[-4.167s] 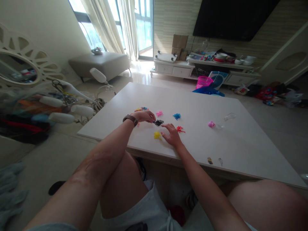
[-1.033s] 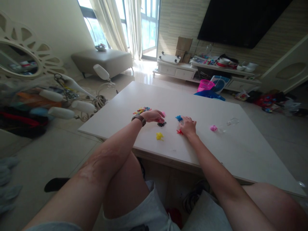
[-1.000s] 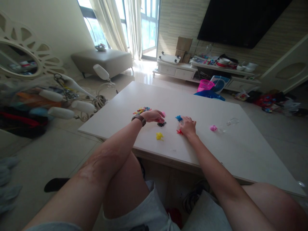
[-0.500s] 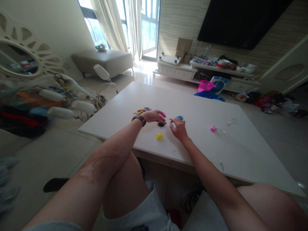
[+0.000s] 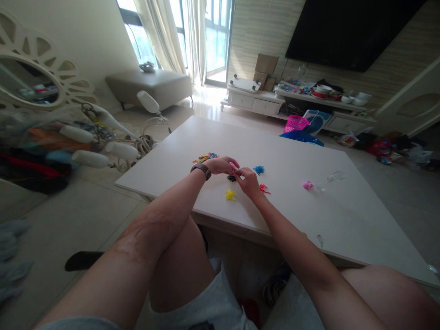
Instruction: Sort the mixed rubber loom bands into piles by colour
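My left hand, with a brown-strapped watch at the wrist, is closed on small pink pieces over the table. Fingertips of my right hand are pinched together right against the left fingers; what they grip is too small to tell. Under the hands lies a partly covered black pile. Nearer to me is a yellow pile of small thin pieces. A blue pile lies beyond my right hand, and a red pile beside its wrist. Left of them sits a mixed-colour pile, partly behind my left hand.
On the right of the white table lie a pink object and a clear plastic piece. A small clear piece is near the front edge. A lamp with white shades stands close by the table's left side.
My right hand has moved left from beside the blue pile to meet my left hand, and its fingers have closed. The blue and red piles are now uncovered. The view has shifted slightly.
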Available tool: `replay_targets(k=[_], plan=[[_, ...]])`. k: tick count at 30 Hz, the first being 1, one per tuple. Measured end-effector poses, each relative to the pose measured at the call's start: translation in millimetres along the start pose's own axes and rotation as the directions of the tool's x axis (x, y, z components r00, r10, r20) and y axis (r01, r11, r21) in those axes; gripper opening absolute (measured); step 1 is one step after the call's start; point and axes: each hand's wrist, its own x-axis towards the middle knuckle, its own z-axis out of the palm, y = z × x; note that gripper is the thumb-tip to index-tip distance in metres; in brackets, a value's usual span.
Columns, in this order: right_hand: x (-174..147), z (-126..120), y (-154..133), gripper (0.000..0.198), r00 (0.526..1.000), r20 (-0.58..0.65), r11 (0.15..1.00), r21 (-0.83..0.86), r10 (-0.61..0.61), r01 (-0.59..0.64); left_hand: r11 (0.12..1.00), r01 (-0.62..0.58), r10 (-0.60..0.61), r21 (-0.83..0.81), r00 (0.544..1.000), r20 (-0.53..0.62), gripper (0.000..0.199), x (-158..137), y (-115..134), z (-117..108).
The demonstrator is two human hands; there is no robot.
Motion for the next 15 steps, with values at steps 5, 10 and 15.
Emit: replay_targets(k=[5,10,15], plan=[[15.1,4.3,14.5,0.017,0.989,-0.106,0.995,-0.016,0.101,-0.103,0.999,0.011,-0.015,-0.051,0.998,-0.067,0.036,-3.0,0.5,-4.8],[41.2,12.1,41.2,0.011,0.965,-0.077,0.966,-0.056,0.249,-0.254,0.997,0.043,-0.033,0.069,0.989,-0.144,0.034,-2.9,-1.2,-8.2],[62.8,20.9,50.0,0.012,0.937,-0.044,0.938,0.002,0.346,-0.346,0.973,0.066,-0.019,0.223,0.978,-0.209,0.03,-3.5,0.4,-9.3]])
